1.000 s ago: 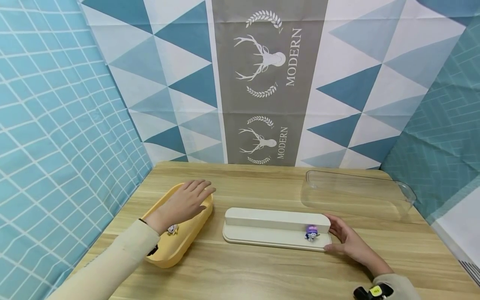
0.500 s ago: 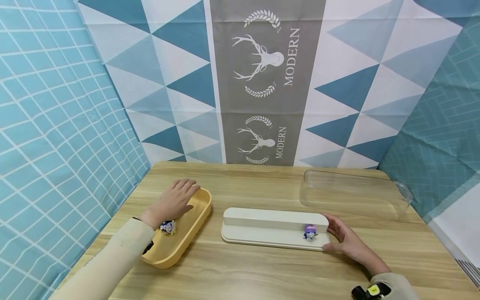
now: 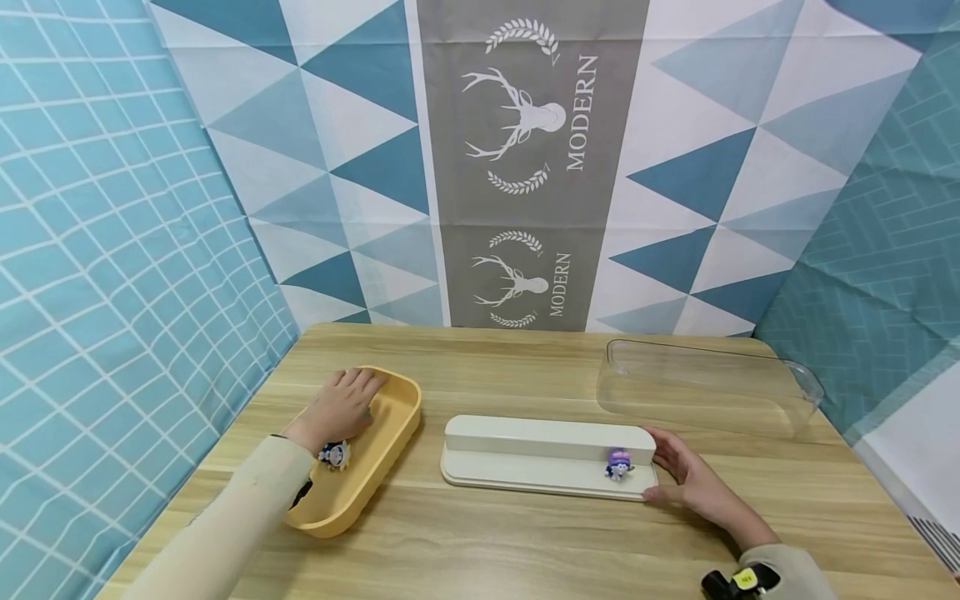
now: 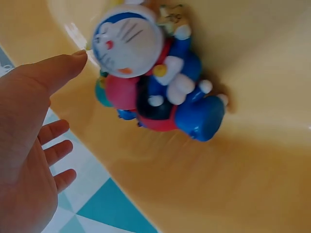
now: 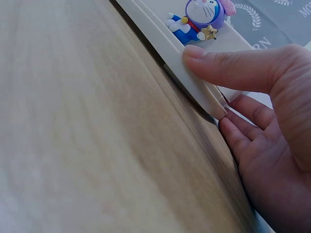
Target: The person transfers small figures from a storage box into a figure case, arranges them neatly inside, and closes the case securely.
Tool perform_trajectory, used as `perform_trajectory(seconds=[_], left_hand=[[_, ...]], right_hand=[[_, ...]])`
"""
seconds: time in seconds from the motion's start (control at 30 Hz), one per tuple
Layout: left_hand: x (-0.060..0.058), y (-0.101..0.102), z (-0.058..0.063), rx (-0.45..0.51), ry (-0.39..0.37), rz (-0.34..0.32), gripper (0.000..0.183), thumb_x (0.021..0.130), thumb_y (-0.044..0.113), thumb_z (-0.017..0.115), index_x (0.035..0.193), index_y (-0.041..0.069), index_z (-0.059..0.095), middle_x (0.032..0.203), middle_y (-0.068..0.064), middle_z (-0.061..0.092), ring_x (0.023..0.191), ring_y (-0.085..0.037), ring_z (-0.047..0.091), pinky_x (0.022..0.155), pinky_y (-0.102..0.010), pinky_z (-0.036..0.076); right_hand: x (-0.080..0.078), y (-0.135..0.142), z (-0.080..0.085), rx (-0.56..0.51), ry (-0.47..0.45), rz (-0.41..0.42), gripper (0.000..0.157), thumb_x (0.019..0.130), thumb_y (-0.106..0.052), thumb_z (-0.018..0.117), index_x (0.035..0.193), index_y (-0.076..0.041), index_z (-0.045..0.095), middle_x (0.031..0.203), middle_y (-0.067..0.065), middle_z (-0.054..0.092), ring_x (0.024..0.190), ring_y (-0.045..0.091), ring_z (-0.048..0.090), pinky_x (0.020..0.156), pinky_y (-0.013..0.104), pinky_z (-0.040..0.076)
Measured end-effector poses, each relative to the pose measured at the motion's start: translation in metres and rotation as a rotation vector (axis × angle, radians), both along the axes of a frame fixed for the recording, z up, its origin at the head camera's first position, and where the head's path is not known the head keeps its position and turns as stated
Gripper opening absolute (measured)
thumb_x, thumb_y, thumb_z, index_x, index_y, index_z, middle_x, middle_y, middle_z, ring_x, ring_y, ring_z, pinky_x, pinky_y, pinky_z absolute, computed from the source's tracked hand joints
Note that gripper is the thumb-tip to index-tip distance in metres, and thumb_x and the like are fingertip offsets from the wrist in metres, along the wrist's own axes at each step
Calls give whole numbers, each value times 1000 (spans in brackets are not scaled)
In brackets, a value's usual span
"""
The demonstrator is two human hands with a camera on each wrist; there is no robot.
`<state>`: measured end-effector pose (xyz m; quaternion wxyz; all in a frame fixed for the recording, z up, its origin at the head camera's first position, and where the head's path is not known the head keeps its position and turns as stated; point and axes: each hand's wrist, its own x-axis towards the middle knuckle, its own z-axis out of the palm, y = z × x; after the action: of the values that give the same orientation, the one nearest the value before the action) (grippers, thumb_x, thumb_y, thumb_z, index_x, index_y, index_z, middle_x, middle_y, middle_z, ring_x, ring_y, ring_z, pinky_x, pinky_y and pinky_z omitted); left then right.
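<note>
My left hand [image 3: 337, 408] reaches down into a yellow oval tray [image 3: 384, 454] on the left of the table. A blue-and-white cartoon cat figurine [image 3: 335, 455] lies in the tray near my wrist. In the left wrist view, a white-faced cat figurine [image 4: 129, 43] lies against red, black and green toy parts. My thumb tip is right beside its head, and the other fingers are loosely bent, away from it. My right hand [image 3: 693, 483] grips the right end of a long cream stepped stand [image 3: 517, 472], thumb at the front edge. A purple-hatted cat figurine [image 3: 618, 465] sits on its lower step.
A clear plastic cover [image 3: 708, 387] stands at the back right of the wooden table [image 3: 525, 550]. A patterned curtain [image 3: 525, 167] hangs behind, and blue tiled sheeting [image 3: 112, 250] closes the left side.
My left hand has moved down and slightly left into the tray, uncovering more of the tray and the figurine by the wrist. The right hand keeps its grip on the stand.
</note>
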<state>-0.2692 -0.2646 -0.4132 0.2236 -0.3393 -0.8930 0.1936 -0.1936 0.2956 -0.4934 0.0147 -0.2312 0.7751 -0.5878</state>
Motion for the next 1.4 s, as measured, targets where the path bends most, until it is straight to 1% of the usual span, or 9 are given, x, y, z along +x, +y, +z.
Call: perform_trajectory(seconds=[0.17, 0.4, 0.53, 0.77, 0.93, 1.07, 1.13, 1.27, 1.4], left_hand=[[-3, -6, -12, -39, 67, 5, 63, 78, 37, 83, 121, 1, 55, 115, -19, 54, 103, -35, 56, 80, -46, 50], [-5, -9, -23, -1, 61, 25, 48, 80, 34, 81, 107, 3, 57, 101, -16, 53, 93, -33, 55, 77, -45, 50], [-3, -9, -26, 31, 41, 33, 37, 82, 27, 79, 100, 4, 56, 94, -14, 53, 88, -32, 54, 74, -44, 49], [0, -6, -27, 20, 9, 65, 22, 89, 15, 72, 96, 5, 54, 89, -12, 52, 85, -30, 55, 70, -42, 49], [1, -5, -26, 21, 1, 69, 21, 90, 15, 72, 93, 5, 53, 89, -12, 54, 85, -29, 56, 70, -42, 49], [-1, -5, -26, 16, -2, 65, 22, 90, 15, 73, 92, 4, 53, 88, -12, 55, 84, -29, 57, 69, -42, 50], [-2, -5, -25, 12, -33, 74, 21, 91, 14, 71, 92, 4, 54, 88, -11, 55, 83, -29, 57, 68, -41, 51], [-4, -4, -21, 33, -139, 93, 14, 94, 11, 67, 92, 2, 56, 86, -12, 58, 82, -29, 60, 69, -42, 53], [-7, -5, -14, 93, -232, 73, 9, 93, 2, 64, 85, 1, 58, 77, -10, 56, 73, -26, 60, 67, -39, 53]], right_hand=[[0, 0, 0, 1, 13, 2, 94, 69, 6, 84, 146, 13, 30, 139, 39, 38, 122, -10, 45, 99, 10, 36], [0, 0, 0, 2, 14, 5, 93, 70, 5, 84, 145, 13, 30, 139, 39, 39, 121, -9, 46, 99, 10, 37], [-1, 0, 0, 2, 19, 5, 93, 69, 5, 84, 145, 12, 30, 138, 37, 40, 121, -9, 46, 99, 10, 37], [-1, 0, -1, -2, 14, 6, 93, 70, 5, 84, 145, 11, 31, 139, 38, 40, 121, -9, 46, 99, 10, 37], [-1, 1, -2, -1, 15, 6, 93, 69, 5, 84, 145, 12, 31, 139, 33, 43, 121, -8, 47, 99, 10, 37], [-1, 1, -2, -5, 3, 7, 94, 69, 6, 84, 146, 12, 30, 140, 37, 40, 121, -9, 46, 99, 10, 37], [-1, 1, -1, -7, -5, 6, 94, 69, 5, 84, 146, 11, 30, 141, 39, 38, 121, -9, 46, 99, 10, 37], [0, 1, 0, -4, -15, 6, 94, 70, 5, 84, 146, 11, 30, 142, 40, 36, 121, -9, 46, 99, 10, 37], [0, 1, 0, -3, -17, 8, 93, 71, 5, 83, 146, 11, 30, 141, 39, 37, 121, -9, 46, 99, 10, 37]])
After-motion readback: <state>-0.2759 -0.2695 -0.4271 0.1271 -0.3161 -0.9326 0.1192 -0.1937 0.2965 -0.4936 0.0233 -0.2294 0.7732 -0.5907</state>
